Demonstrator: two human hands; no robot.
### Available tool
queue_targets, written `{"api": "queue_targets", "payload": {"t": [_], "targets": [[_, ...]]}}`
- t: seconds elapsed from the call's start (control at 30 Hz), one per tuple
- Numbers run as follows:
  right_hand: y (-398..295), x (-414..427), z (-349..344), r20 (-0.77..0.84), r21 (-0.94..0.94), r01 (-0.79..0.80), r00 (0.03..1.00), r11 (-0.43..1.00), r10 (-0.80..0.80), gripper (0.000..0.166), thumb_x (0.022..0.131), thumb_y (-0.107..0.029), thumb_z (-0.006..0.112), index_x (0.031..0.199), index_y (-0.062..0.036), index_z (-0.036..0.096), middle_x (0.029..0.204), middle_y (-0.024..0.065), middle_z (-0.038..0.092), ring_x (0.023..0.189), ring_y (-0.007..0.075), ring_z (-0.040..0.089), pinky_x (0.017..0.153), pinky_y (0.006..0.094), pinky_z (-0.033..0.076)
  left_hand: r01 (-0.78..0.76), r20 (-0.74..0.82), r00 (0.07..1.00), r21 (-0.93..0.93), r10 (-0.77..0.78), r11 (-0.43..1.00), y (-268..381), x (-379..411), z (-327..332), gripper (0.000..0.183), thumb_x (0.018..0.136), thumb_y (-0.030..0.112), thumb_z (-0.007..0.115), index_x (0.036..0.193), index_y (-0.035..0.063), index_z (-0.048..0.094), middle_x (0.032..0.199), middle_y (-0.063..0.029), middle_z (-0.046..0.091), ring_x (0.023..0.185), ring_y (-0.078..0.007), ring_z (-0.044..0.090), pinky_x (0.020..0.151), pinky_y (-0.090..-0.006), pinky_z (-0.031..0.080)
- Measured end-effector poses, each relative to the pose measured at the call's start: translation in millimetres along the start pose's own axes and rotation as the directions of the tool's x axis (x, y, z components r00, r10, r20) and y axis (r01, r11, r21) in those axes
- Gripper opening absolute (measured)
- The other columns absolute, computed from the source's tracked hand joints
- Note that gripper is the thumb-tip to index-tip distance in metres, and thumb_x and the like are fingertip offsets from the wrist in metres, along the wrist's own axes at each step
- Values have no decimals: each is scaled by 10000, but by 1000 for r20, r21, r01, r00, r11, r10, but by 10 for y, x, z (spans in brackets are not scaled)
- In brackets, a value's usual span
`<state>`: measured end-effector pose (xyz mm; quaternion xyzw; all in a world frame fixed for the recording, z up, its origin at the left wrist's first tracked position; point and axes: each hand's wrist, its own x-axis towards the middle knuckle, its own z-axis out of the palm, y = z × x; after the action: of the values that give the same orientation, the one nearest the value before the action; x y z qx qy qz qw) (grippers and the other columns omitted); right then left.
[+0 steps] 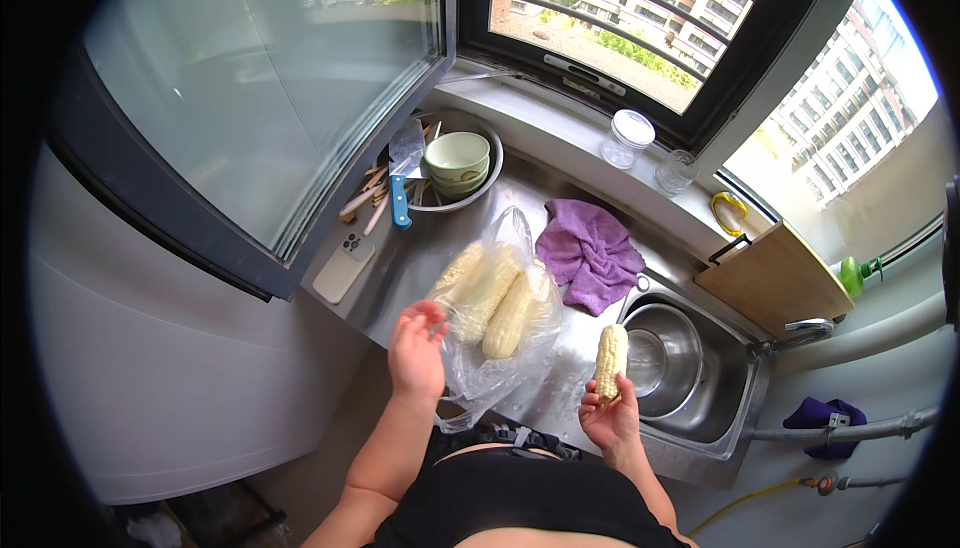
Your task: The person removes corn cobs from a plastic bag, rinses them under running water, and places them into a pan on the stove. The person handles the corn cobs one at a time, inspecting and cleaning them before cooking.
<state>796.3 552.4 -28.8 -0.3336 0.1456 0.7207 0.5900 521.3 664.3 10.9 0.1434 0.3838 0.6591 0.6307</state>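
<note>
My right hand [613,414] grips the lower end of a pale, husked corn cob [612,357], held upright just left of the sink basin. Several more pale cobs [499,304] lie in a clear plastic bag [491,390] on the steel counter [405,270]. At the bag's left side is my left hand [420,342], fingers apart and holding nothing; whether its fingertips touch the plastic I cannot tell. A round steel basin [694,357] sits in the sink [724,405], right of the held cob.
A purple cloth [589,252] lies behind the bag. Back left, a steel bowl [493,173] holds stacked green bowls [457,158] and a blue-handled cleaver [400,203]. A phone [343,269] rests at the counter's left edge, below the open window pane [247,98]. A cutting board [776,274] leans behind the faucet [806,329].
</note>
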Motion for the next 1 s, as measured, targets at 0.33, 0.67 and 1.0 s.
{"api": "queue_targets", "payload": {"t": [0.33,0.67,1.0], "targets": [[-26,33,-36,-41,52,28,999,998,-26,362,827,-359,589,1030,-72,501,837,76,568,649,164,526,569,271,432,566,-233,803,12,-548,824,-369,108,-489,622,869,458,396,1381,118,296,1431,-150,258,1283,-368,308,1005,-616,217],[-90,-56,-54,-61,74,105,993,992,-100,359,825,-354,584,1025,-67,502,839,69,565,649,151,517,562,261,421,591,134,806,-245,-577,769,-848,355,34,579,887,414,309,1350,69,351,1364,-126,400,1246,-318,393,1010,-531,308],[-134,-244,-182,-106,80,214,973,974,-205,341,840,-355,572,1044,-91,502,831,52,573,648,139,526,556,254,425,661,238,731,-16,-639,750,-976,1404,342,588,884,405,296,1358,59,340,1383,-139,377,1250,-330,386,1005,-530,300]]}}
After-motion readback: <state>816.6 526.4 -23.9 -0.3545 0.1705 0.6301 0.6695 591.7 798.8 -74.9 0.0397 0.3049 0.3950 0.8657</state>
